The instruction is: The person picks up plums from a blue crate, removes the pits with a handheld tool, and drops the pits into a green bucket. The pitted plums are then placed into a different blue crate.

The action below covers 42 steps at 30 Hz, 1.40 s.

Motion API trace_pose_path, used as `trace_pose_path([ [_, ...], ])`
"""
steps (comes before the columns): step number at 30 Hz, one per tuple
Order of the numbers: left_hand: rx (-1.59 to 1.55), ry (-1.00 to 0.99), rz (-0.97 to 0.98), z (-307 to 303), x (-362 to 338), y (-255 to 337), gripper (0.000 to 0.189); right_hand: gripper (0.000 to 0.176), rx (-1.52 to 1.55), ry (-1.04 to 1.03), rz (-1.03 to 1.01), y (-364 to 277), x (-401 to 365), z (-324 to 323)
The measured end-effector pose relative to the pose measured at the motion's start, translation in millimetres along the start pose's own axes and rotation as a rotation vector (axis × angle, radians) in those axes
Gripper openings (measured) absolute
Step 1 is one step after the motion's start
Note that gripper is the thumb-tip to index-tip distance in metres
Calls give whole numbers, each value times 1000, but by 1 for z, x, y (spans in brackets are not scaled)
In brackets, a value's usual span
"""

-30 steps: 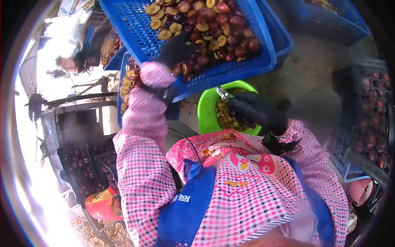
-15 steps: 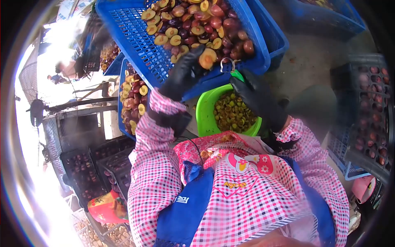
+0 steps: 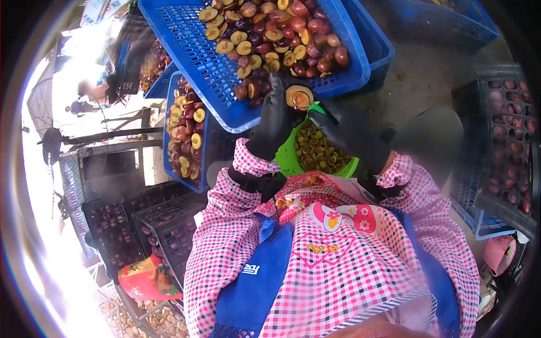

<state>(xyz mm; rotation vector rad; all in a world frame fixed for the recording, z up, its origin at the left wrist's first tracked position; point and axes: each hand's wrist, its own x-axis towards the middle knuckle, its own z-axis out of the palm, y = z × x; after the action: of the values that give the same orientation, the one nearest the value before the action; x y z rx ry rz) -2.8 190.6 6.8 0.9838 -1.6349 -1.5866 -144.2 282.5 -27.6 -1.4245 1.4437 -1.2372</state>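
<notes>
Halved plum (image 3: 299,97) in left hand (image 3: 278,104), green tool (image 3: 316,107) mostly hidden by right hand (image 3: 345,125)

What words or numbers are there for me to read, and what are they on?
None reads clearly enough to quote:
Yellow letters on the checked apron: too blurred.
White marks on the blue cloth: too small.
Marks on the red bag: too blurred.
Marks on the pale sheet, top left: too blurred.
</notes>
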Motion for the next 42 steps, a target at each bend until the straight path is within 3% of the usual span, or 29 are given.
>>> trace_pose_path([
  [2,-90,74,-305,1,3,0,65,32,-14,-3,-11,0,0,-1],
  [6,-137,167,-311,16,4,0,68,30,-83,34,-46,-3,-2,2],
  [8,-79,293,-39,24,8,-5,72,29,-122,86,-91,-8,-3,4],
  [9,-79,292,-40,25,9,-1,72,28,-151,108,-86,-11,-4,5],
  [11,-322,249,-194,25,8,8,75,27,-178,128,-77,-11,-5,5],
  [12,-320,247,-196,20,9,6,75,28,-134,117,-72,-10,-5,6],
  [14,-119,50,-75,14,12,0,77,29,-91,109,-64,-8,-4,4],
  [16,-70,-10,-47,12,13,3,79,33,217,-99,82,-14,-1,-6],
  [17,-20,-68,-15,12,14,7,80,33,217,-99,82,-19,-1,-14],
  [19,-89,-55,-17,16,15,7,80,36,995,-493,560,-27,-1,-29],
  [20,-162,-38,-16,20,15,7,80,36,992,-495,558,-27,-2,-28],
  [22,-252,-33,-80,29,14,7,79,37,1482,-619,624,-24,-7,-23],
  [24,-346,-27,-145,26,16,2,77,37,1303,-617,562,-28,-7,-26],
  [26,-694,-173,-362,-1,35,-11,74,37,1128,-614,498,-28,-7,-28],
  [27,-656,-114,-340,-15,52,-5,76,37,1035,-652,483,-27,-10,-28],
  [29,-312,-18,-233,-31,68,26,62,37,942,-680,459,-23,-9,-25],
  [30,-309,-22,-241,-49,78,23,62,37,700,-678,345,-20,-12,-20],
  [31,2,-92,-228,-69,97,12,51,38,452,-669,231,-19,-12,-18],
  [32,312,-158,-199,-82,118,-1,42,38,446,-665,227,-21,-10,-20],
  [33,310,-158,-193,-86,139,-19,42,38,435,-645,252,-25,-8,-23],
  [35,1031,-260,191,-88,166,-64,40,40,430,-615,287,-31,-10,-27],
  [38,1228,-331,337,-78,174,-108,29,38,537,-564,400,-37,-10,-34],
  [39,1220,-338,337,-63,170,-97,29,39,505,-528,389,-38,-9,-35],
  [41,1430,-561,311,-38,166,-73,34,40,478,-487,379,-30,-6,-38],
  [42,1345,-488,332,-44,167,-84,44,39,239,-474,268,-19,-8,-33],
])
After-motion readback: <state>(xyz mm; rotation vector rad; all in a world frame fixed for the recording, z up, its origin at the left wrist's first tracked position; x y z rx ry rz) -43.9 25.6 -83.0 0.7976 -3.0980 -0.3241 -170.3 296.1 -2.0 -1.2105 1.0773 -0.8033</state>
